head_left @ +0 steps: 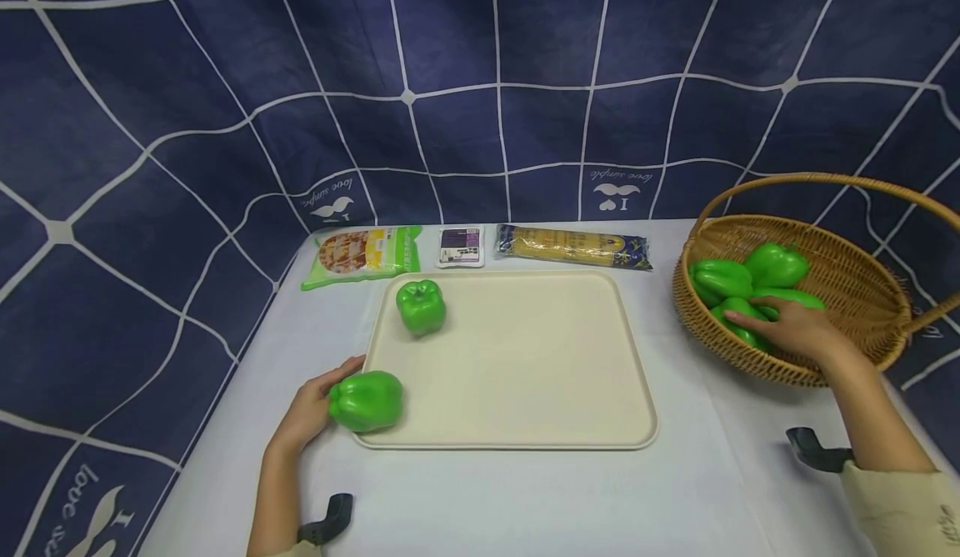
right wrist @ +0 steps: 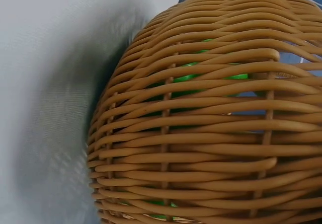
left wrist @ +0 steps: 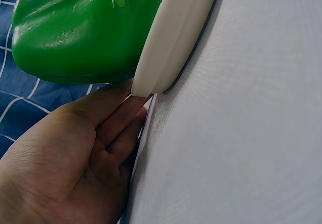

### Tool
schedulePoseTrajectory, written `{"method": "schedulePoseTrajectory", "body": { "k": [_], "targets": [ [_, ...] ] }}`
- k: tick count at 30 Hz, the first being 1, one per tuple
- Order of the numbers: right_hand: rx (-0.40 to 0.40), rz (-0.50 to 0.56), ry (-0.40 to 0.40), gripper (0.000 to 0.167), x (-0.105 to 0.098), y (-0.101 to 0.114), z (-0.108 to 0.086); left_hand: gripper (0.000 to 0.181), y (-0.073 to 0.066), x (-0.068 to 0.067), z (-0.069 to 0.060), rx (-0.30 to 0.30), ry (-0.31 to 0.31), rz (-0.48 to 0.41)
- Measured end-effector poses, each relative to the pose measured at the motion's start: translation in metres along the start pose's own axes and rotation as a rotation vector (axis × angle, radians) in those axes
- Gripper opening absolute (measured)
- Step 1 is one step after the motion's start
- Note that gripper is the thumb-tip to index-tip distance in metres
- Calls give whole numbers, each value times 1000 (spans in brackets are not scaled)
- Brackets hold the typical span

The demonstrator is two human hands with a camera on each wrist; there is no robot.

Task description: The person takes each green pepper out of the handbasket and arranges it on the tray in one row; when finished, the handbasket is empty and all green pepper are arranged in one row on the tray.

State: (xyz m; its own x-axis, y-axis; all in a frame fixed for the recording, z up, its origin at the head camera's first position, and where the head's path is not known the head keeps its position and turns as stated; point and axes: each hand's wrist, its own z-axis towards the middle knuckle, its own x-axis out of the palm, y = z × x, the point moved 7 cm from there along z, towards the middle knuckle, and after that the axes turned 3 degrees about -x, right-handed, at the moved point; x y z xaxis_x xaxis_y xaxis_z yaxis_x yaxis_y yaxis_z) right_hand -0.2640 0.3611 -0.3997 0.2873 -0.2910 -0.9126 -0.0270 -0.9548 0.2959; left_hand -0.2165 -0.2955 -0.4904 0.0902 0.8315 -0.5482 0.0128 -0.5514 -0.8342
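A green bell pepper [head_left: 366, 401] lies on its side over the left rim of a cream tray [head_left: 517, 357]. Beside it is my left hand [head_left: 303, 411]; in the left wrist view its palm faces the camera and its extended fingers touch the tray's edge beside the pepper. Another green bell pepper [head_left: 422, 307] sits in the tray's upper left corner. My right hand [head_left: 798, 328] reaches into a wicker basket [head_left: 862, 290], its thumb and fingers on a front green bell pepper [head_left: 738, 332]. Basket weave [right wrist: 201, 133] hides that hand in the right wrist view.
Behind the tray lie a green bag of food [head_left: 363, 254], a small white packet [head_left: 461, 247] and a long pack of noodles [head_left: 573, 246]. More green peppers [head_left: 776, 265] fill the basket's left side. Its tall handle [head_left: 825, 178] arches over the top.
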Motion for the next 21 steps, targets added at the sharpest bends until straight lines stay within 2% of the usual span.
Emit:
{"method": "schedulePoseTrajectory", "body": {
  "k": [7, 13, 17, 21],
  "targets": [
    [7, 83, 0, 91, 2, -3, 0, 44, -2, -1, 0, 12, 5, -4],
    [29, 143, -66, 89, -5, -4, -10, 44, -2, 0, 0, 16, 8, -15],
    [30, 172, -157, 85, -19, 3, -24, 43, -1, 0, -1, 10, 4, -9],
    [50, 200, -314, 84, -34, 8, -39, 43, -1, -1, -1, 3, 4, -11]
  ]
}}
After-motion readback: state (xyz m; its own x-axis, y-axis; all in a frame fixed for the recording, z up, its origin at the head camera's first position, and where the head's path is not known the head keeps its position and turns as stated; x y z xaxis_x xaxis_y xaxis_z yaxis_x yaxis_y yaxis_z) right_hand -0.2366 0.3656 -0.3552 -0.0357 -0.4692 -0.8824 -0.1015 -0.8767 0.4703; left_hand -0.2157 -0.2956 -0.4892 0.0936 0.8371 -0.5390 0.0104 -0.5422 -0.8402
